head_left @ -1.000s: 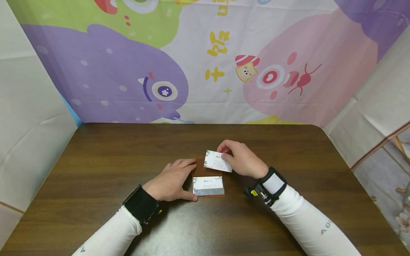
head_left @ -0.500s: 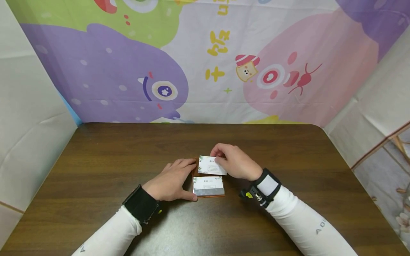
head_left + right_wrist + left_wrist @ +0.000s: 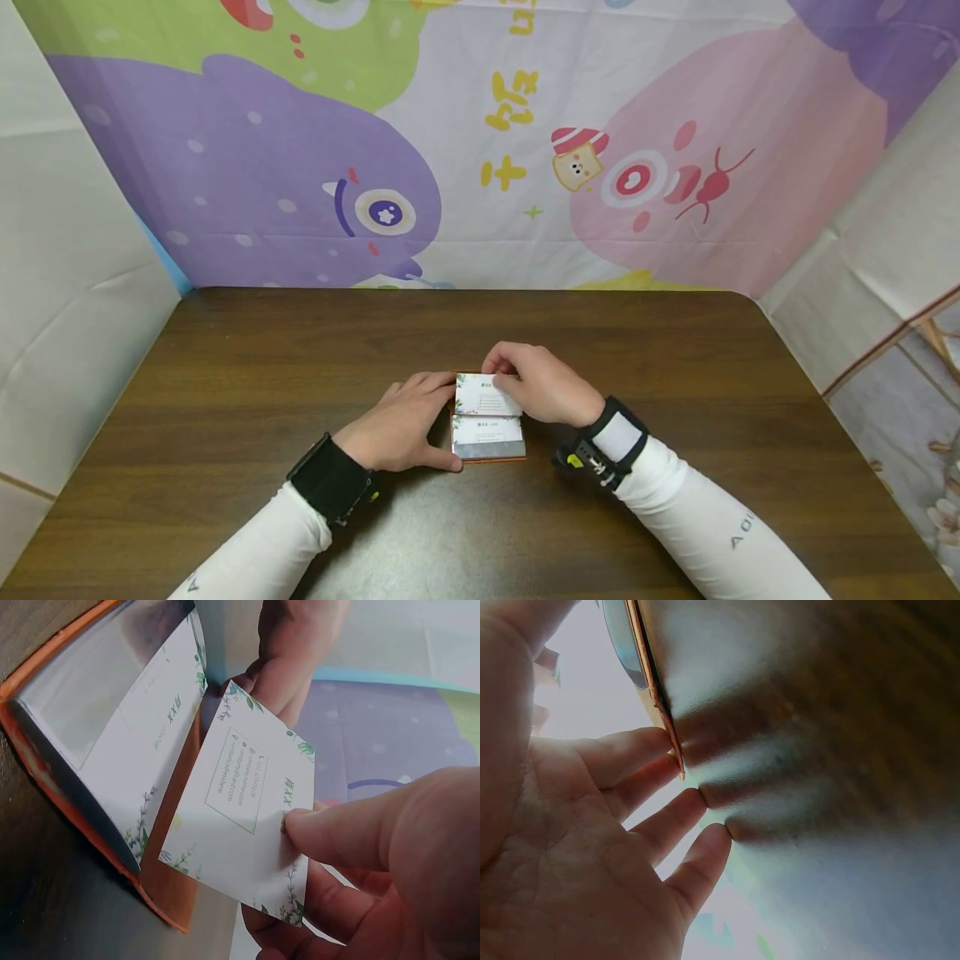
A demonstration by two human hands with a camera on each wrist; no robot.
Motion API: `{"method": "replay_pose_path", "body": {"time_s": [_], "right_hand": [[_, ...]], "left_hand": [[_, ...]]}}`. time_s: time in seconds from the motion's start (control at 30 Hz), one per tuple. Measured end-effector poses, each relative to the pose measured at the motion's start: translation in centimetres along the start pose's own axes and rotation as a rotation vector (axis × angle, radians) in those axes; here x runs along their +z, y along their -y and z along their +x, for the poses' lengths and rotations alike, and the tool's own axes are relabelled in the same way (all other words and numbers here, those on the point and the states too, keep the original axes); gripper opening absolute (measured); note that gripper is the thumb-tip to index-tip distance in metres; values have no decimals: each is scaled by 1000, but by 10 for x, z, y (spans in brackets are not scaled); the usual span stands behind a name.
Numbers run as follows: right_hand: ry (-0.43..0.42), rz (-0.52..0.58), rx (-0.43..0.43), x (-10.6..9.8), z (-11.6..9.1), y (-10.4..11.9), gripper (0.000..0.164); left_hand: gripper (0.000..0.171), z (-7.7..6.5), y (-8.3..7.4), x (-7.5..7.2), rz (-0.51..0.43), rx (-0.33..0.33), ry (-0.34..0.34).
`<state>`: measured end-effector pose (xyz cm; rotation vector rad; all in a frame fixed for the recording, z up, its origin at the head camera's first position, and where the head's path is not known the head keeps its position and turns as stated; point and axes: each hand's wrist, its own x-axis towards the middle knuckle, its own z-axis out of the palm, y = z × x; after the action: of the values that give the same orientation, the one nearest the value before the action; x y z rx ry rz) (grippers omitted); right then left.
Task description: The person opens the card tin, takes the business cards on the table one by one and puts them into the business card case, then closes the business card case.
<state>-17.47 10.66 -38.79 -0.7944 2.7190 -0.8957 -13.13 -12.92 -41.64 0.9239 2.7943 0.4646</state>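
Note:
An open brown card holder (image 3: 491, 458) lies on the table between the hands. Its near half carries a white business card (image 3: 480, 427) with a leaf print, tucked in a clear pocket. My right hand (image 3: 547, 387) pinches another white business card (image 3: 240, 795) between thumb and fingers, over the holder's far half. In the right wrist view this card is tilted and apart from the pocketed one. My left hand (image 3: 397, 425) rests along the holder's left edge, thumb at the near corner. The left wrist view shows its fingertips (image 3: 718, 840) touching the edge and the tabletop.
The brown wooden table (image 3: 262, 358) reaches back to a cartoon-printed cloth (image 3: 510, 225). Pale panels (image 3: 75, 250) stand at the left and right sides. Both wrists wear black straps (image 3: 333, 479).
My right hand has moved left and slightly nearer with the card, which now covers most of the holder's far half and is squarer to it. My left hand has stayed in place.

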Motion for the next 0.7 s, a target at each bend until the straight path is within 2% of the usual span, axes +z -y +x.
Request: {"method": "replay_pose_path", "body": {"time_s": [0.27, 0.5, 0.7], "right_hand": [[28, 5, 7, 4, 0, 0, 12], [49, 6, 7, 6, 0, 2, 12], [68, -5, 13, 9, -1, 0, 12]], "left_hand": [[100, 0, 0, -1, 3, -8, 21], [96, 0, 1, 1, 11, 9, 6], [100, 0, 0, 1, 6, 4, 2]]}}
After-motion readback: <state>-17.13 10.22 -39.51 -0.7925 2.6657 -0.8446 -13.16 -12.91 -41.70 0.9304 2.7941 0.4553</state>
